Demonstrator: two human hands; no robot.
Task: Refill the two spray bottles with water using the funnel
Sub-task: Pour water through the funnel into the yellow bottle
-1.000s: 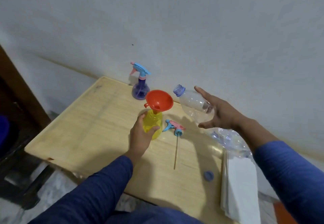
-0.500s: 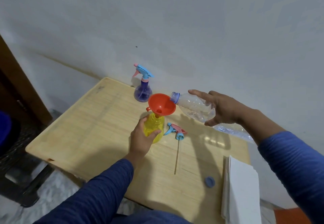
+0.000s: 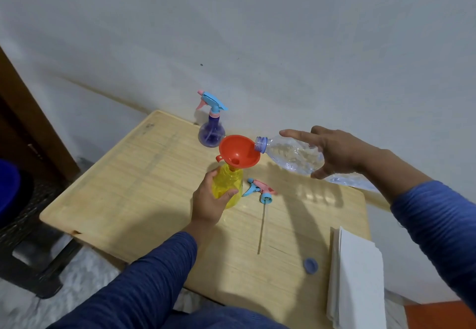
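- No brand, label or writing is showing legibly on any bottle, the funnel or the paper.
- The yellow spray bottle (image 3: 228, 187) is standing upright near the middle of the wooden table (image 3: 123, 194), translucent, with its spray head removed.
- The orange funnel (image 3: 239, 151) is sitting in the yellow bottle's neck, its wide bowl opening upward and a small tab sticking out on its left rim.
- The left hand (image 3: 210, 200) is gripping the yellow bottle's body, fingers and thumb curling round it.
- The right hand (image 3: 332, 152) is holding a clear water bottle (image 3: 291, 155) tipped nearly sideways, thumb underneath and fingers wrapping over it, the index finger lying stretched along the top.
- The water bottle's bluish open neck is resting at the funnel's right rim; water is glinting inside the clear body.
- The detached spray head (image 3: 261, 191), blue and pink with a long thin dip tube, is lying flat on the table just right of the yellow bottle.
- The purple spray bottle (image 3: 211, 133) is standing at the table's far edge by the wall, its blue and pink head still fitted.
- A blue cap (image 3: 310, 265) is lying near the front right, beside a stack of white paper (image 3: 358, 282).
- A crumpled clear plastic (image 3: 353, 182) is lying under the right wrist.
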